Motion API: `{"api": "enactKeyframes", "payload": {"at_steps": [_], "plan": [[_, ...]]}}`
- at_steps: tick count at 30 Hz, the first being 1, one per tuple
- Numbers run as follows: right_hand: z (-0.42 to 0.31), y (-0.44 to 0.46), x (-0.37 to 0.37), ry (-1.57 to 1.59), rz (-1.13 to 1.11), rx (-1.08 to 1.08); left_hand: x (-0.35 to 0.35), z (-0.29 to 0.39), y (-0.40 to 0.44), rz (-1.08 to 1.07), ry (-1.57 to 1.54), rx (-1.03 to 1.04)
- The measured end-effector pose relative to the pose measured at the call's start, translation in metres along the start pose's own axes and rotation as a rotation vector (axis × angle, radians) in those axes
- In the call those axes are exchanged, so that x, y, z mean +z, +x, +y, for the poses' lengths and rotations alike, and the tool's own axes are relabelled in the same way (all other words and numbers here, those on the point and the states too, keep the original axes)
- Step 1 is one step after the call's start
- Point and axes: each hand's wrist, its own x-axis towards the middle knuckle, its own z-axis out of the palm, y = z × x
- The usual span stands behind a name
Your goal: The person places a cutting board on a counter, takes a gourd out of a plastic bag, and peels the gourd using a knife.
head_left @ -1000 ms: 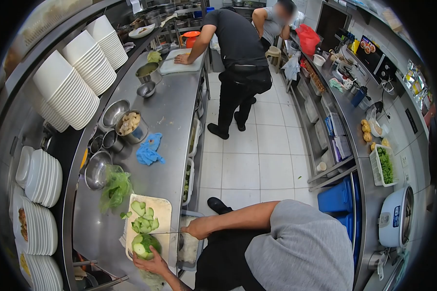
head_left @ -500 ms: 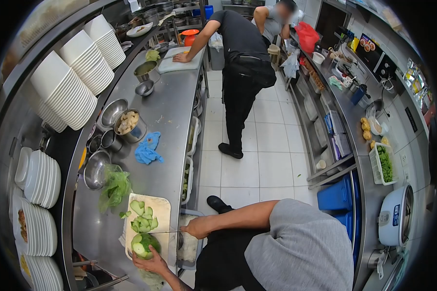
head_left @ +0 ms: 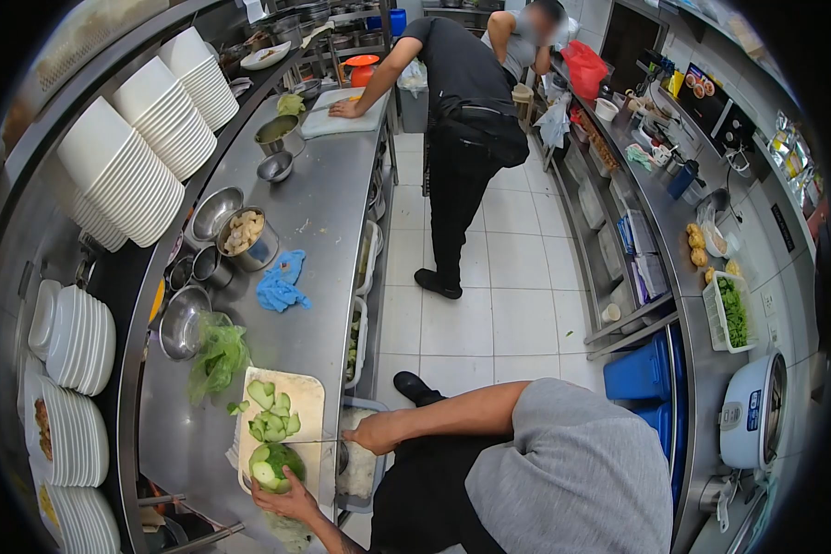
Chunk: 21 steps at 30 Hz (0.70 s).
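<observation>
On a cream cutting board (head_left: 310, 395) lies a round, green-skinned gourd-like vegetable (head_left: 273, 466) with pale patches where skin is cut away. My left hand (head_left: 289, 499) steadies its near side, fingers curved around it. My right hand (head_left: 371, 432) grips a knife (head_left: 312, 442) by its handle, which the fist mostly hides. The thin blade reaches over the board to the upper edge of the vegetable; whether it touches is unclear. Several green peelings (head_left: 271, 417) with pale undersides are heaped just beyond the vegetable.
A green plastic bag (head_left: 220, 355), metal bowls (head_left: 185, 321), a blue cloth (head_left: 283, 282) and a pot of pale chunks (head_left: 246, 238) share the steel counter (head_left: 328, 231). Stacked white bowls (head_left: 125, 175) line the shelf. A co-worker (head_left: 466, 111) leans over the counter's far end.
My hands, the knife and the vegetable stay in nearly the same place. The co-worker at the far end shifts very slightly.
</observation>
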Motion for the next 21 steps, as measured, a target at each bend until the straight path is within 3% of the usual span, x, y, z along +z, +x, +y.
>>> {"api": "enactKeyframes", "payload": {"at_steps": [21], "plan": [[0.008,0.012,0.012,-0.047,0.042,-0.043,0.001,0.0,0.0,0.023,-0.026,0.03]]}}
